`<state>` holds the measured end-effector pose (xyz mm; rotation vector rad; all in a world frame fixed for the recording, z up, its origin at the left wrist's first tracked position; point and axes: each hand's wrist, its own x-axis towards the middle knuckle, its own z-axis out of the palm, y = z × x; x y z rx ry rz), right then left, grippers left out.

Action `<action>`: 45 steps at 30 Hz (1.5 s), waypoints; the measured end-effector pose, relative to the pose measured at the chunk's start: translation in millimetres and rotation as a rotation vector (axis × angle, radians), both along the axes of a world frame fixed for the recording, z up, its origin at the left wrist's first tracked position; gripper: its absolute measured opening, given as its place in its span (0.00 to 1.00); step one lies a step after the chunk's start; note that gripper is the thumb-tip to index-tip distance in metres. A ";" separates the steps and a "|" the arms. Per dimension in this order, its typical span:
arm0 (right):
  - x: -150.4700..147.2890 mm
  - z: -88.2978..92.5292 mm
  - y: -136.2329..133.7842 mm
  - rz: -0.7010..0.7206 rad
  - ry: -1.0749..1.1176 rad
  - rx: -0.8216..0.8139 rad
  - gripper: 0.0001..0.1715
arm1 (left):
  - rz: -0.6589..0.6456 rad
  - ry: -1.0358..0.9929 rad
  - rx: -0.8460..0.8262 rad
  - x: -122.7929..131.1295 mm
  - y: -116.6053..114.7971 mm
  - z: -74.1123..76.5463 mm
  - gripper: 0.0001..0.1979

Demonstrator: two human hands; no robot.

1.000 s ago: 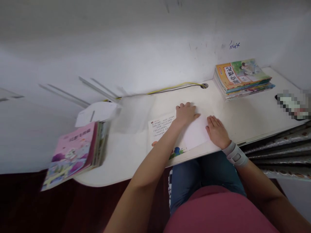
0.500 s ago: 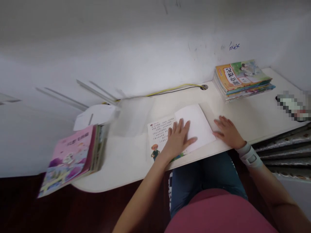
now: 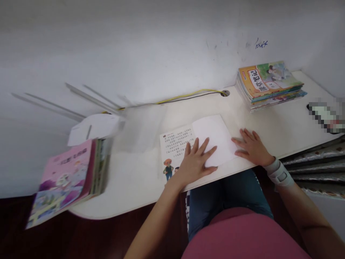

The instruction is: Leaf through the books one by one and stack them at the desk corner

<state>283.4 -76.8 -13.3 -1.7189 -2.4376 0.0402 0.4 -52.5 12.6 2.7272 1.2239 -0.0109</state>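
An open booklet (image 3: 212, 129) lies flat on the white desk in front of me. Its left page carries printed text and a cartoon figure; the right page looks blank. Across the middle fold and the lower part of the pages lies my left hand (image 3: 195, 163), palm down with fingers spread. My right hand (image 3: 250, 147) rests open at the booklet's right edge, its fingertips at the page border, the palm over the desk. A pale band is around the right wrist. Part of the left page's lower picture is hidden under my left hand and forearm.
At the left end of the desk (image 3: 134, 180), a stack of pink-covered books (image 3: 63, 176) overhangs the edge, with white sheets (image 3: 93, 126) behind it. Another book stack (image 3: 269, 81) stands at the back right, near a pixelated phone-like object (image 3: 326, 117). A yellow cable (image 3: 188, 94) runs along the wall.
My left hand has slid slightly down over the booklet, its fingers spread wider. My right hand has shifted a little left onto the page edge. The whole view has turned slightly.
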 end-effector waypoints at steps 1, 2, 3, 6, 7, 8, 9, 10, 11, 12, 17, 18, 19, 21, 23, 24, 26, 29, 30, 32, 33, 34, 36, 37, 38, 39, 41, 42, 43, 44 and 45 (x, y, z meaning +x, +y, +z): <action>0.2 0.2 0.0 0.003 -0.005 -0.001 0.33 | -0.009 0.003 -0.005 -0.9 0.4 0.7 0.37; 0.4 0.1 0.0 0.006 -0.006 -0.001 0.33 | -0.017 0.008 -0.012 -1.6 1.1 1.8 0.37; 0.6 -0.1 0.1 0.010 -0.003 -0.001 0.33 | -0.023 0.012 -0.020 -2.0 2.0 3.0 0.37; 1.0 -1.4 0.2 0.020 0.013 0.003 0.33 | -0.046 0.018 -0.049 -2.6 6.1 6.5 0.37; 1.0 -1.8 0.2 0.023 0.017 0.005 0.33 | -0.052 0.018 -0.056 -2.9 7.4 7.2 0.38; 1.0 -2.2 0.2 0.025 0.019 0.008 0.33 | -0.057 0.017 -0.058 -3.2 8.6 7.6 0.38; 1.0 -2.4 0.2 0.024 0.018 0.011 0.33 | -0.061 0.014 -0.058 -3.6 9.5 7.6 0.37; 1.1 -2.5 0.2 0.023 0.015 0.014 0.33 | -0.062 0.010 -0.055 -3.9 10.1 7.4 0.37; 1.2 -2.7 0.2 0.023 0.010 0.017 0.33 | -0.061 0.006 -0.052 -4.2 10.5 7.1 0.37; 1.4 -2.9 0.3 0.025 0.003 0.018 0.33 | -0.059 0.003 -0.051 -4.1 10.8 6.9 0.37; 3.0 -5.0 0.7 0.032 -0.030 0.029 0.33 | -0.067 0.016 -0.081 1.9 14.1 8.4 0.38; 3.2 -5.3 0.7 0.030 -0.038 0.030 0.33 | -0.069 0.019 -0.089 3.9 15.1 9.0 0.38; 3.3 -5.2 0.7 0.030 -0.046 0.030 0.33 | -0.070 0.020 -0.097 5.7 16.1 9.3 0.38; 3.1 -4.6 0.7 0.031 -0.063 0.026 0.33 | -0.067 0.018 -0.106 8.3 17.4 9.4 0.39; 2.7 -3.4 0.6 0.032 -0.073 0.022 0.34 | -0.069 0.011 -0.107 8.8 17.8 8.8 0.39; 2.4 -2.9 0.6 0.032 -0.075 0.020 0.34 | -0.072 0.008 -0.105 8.5 17.7 8.4 0.39; 2.2 -2.2 0.7 0.032 -0.075 0.016 0.35 | -0.082 0.005 -0.103 7.0 17.7 7.9 0.38; 2.3 -2.1 0.8 0.029 -0.070 0.007 0.35 | -0.104 -0.002 -0.118 5.2 19.5 8.9 0.38; 2.5 -2.2 0.8 0.029 -0.070 0.007 0.35 | -0.110 -0.004 -0.127 5.0 20.8 9.5 0.37; 2.9 -2.4 0.8 0.031 -0.072 0.008 0.34 | -0.120 -0.011 -0.143 5.3 23.7 10.5 0.37; 3.0 -2.5 0.8 0.034 -0.073 0.009 0.34 | -0.124 -0.016 -0.149 5.6 25.2 10.5 0.38; 3.2 -2.5 0.8 0.036 -0.073 0.010 0.33 | -0.127 -0.023 -0.152 6.1 26.4 10.3 0.38; 3.3 -2.3 0.9 0.037 -0.068 0.007 0.33 | -0.127 -0.037 -0.151 7.2 27.5 8.9 0.38; 3.3 -2.2 1.0 0.035 -0.064 0.003 0.34 | -0.121 -0.039 -0.146 7.7 27.3 7.9 0.38; 3.4 -2.0 1.1 0.033 -0.059 -0.001 0.34 | -0.113 -0.038 -0.141 8.0 26.5 6.9 0.38; 3.4 -1.8 1.2 0.032 -0.055 -0.006 0.34 | -0.105 -0.032 -0.137 8.2 25.4 6.0 0.38; 3.2 -1.2 1.3 0.030 -0.049 -0.013 0.34 | -0.095 -0.019 -0.128 7.7 22.2 4.4 0.37; 3.1 -0.9 1.3 0.027 -0.047 -0.014 0.34 | -0.095 -0.018 -0.123 7.1 20.6 3.6 0.37; 2.9 -0.7 1.3 0.021 -0.046 -0.014 0.35 | -0.097 -0.021 -0.119 6.1 19.1 3.0 0.37; 2.6 -0.5 1.3 0.012 -0.043 -0.013 0.37 | -0.098 -0.029 -0.113 4.9 17.9 2.3 0.38; 2.2 -0.5 1.3 0.001 -0.041 -0.013 0.38 | -0.093 -0.040 -0.105 3.6 17.1 1.6 0.40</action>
